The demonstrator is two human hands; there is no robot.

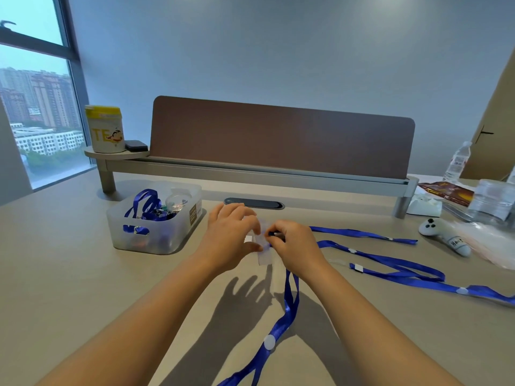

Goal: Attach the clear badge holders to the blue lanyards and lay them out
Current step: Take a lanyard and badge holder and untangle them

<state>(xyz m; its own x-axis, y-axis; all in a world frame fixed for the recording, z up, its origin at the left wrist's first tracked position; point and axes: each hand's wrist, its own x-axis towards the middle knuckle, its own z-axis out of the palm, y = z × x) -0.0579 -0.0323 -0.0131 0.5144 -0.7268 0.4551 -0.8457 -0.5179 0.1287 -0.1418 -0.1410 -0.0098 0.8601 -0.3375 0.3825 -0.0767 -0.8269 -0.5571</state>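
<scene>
Hands met mid-frame as our left hand (231, 238) pinched the clear badge holder (263, 247) and our right hand (294, 243) gripped the blue lanyard (291, 299) clip against it.

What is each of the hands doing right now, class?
Left hand: pinches the clear badge holder.
Right hand: pinches the clip end of the blue lanyard at the holder.

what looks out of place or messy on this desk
Nothing damaged or spilled. The laid-out blue lanyards right of the hands overlap and cross rather than lying apart. More lanyards sit tangled in the clear bin. A small stuffed toy lies on its side nearby.
</scene>
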